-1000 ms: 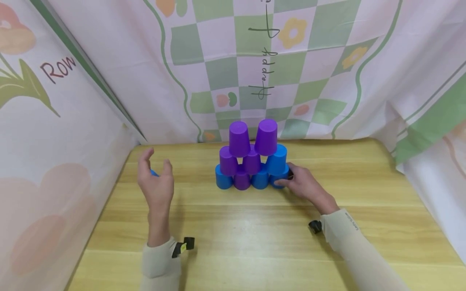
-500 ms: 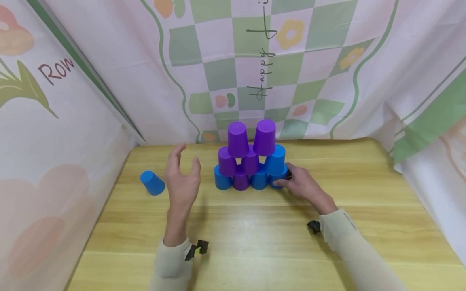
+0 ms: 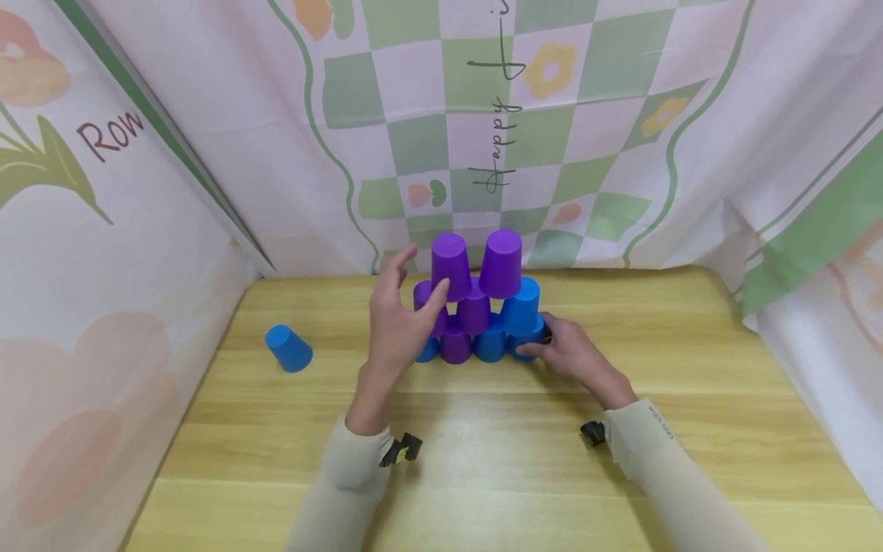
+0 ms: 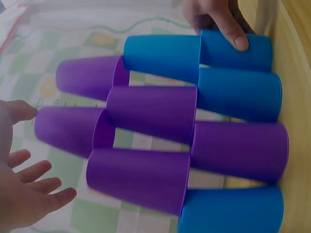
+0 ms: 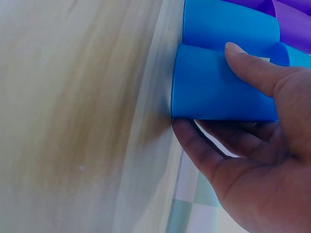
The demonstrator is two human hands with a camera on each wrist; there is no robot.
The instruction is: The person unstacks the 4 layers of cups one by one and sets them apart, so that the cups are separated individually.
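Note:
An upside-down stack of plastic cups stands in three tiers near the back of the table. Its bottom row mixes blue and purple; two purple cups and a blue cup [image 3: 522,305] form the middle tier. On top sit a left purple cup [image 3: 450,257] and a right purple cup [image 3: 501,264], side by side. My left hand [image 3: 400,326], fingers spread, is beside the stack, its thumb tip right at the top left cup in the left wrist view. My right hand [image 3: 579,351] grips the bottom right blue cup [image 5: 218,87], thumb in front and fingers behind.
A single blue cup [image 3: 290,350] stands upside down on the wooden table [image 3: 483,452], left of the stack. A patterned curtain [image 3: 414,138] hangs close behind the cups, and another cloth [image 3: 138,253] borders the table's left side.
My left hand has moved right from the lone blue cup, which it partly hid, to the left side of the stack. My right hand has stayed on the bottom right cup.

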